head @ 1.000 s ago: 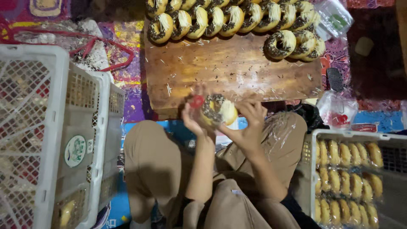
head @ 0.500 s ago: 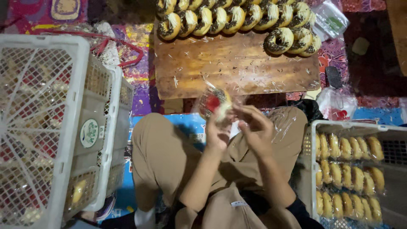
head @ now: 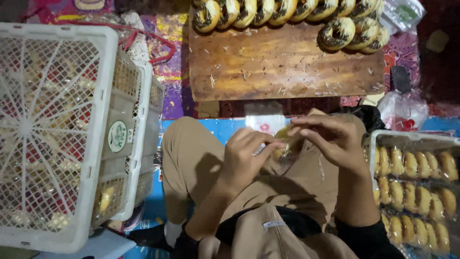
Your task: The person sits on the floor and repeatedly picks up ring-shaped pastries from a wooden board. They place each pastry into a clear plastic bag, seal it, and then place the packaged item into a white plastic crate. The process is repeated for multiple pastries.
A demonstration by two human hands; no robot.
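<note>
Over my lap, my left hand (head: 249, 158) and my right hand (head: 333, 136) both grip one ring-shaped bun (head: 283, 136) that sits in a clear plastic bag (head: 264, 121). The bag's open end sticks up above my fingers, and most of the bun is hidden by them. Beyond my knees lies a wooden board (head: 282, 67) with a row of several topped ring buns (head: 287, 9) along its far edge.
A stack of white plastic crates (head: 62, 134) stands at my left. At my right a white crate (head: 383, 135) holds rows of wrapped buns (head: 417, 182). A small clear bag (head: 402, 112) lies near the board's right corner. Patterned cloth covers the floor.
My hands have brought the bagged bun down from near the board's edge to my lap. The view has shifted so the board sits higher in frame.
</note>
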